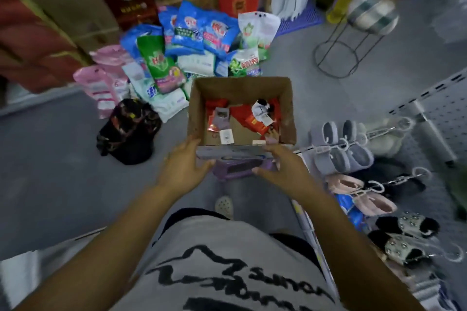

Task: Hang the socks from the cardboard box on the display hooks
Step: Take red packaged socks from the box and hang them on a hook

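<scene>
Grey shirt — black lettering; bare forearms

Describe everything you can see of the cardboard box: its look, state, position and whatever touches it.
The cardboard box is brown, open-topped and rectangular, with scuffed inner walls and a pale printed near face. It sits level over what looks like a purple stool. Inside lie a few packaged socks, red, grey and white, with bare bottom showing. The left hand and right hand grip its near wall at the corners.
</scene>
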Demonstrator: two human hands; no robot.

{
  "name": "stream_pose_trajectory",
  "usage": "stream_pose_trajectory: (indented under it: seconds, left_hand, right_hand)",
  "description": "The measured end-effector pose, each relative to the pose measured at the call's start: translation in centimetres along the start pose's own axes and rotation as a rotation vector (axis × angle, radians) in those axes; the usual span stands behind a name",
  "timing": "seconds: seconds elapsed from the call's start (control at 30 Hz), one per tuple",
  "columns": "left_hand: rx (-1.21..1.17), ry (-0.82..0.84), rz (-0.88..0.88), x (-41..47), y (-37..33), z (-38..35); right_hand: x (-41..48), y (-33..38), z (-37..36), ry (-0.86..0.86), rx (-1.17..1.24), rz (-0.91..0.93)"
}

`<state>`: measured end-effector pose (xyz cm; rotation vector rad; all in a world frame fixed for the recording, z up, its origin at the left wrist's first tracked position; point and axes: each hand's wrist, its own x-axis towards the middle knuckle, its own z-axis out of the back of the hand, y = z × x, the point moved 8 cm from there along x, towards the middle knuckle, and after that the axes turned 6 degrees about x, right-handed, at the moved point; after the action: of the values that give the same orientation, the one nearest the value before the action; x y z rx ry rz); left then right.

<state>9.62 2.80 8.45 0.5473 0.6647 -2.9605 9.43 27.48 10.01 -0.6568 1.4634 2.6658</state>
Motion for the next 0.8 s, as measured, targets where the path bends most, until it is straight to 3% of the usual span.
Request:
stream_pose_trajectory:
  seconds: [0.2,0.37,0.63,0.7,0.8]
  left_hand:
    - [-0.045,0.057,0.161,5.4,4.2,-1.0]
    - [-0.235,0.041,0.412,10.4,5.5,-3.4]
    - [-0.453,-0.013,0.737,17.1,8.5,-8.4]
    - [-0.423,-0.049,0.809,17.6,9.1,-9.3]
    - [-0.221,-0.130,0.775,17.7,8.8,-9.5]
  right_hand:
    - [6.6,-2.6,0.5,-0.003,0.008,-0.156]
    - [16.0,-7.6,0.2,0.040,-0.014,-0.289]
    - [30.5,-15.0,-5.0,0.220,-0.069,-0.425]
    - [33.0,-16.6,-6.4,0.243,-0.094,-0.440]
    - [35.6,-18.2,-7.5,0.259,-0.201,-0.425]
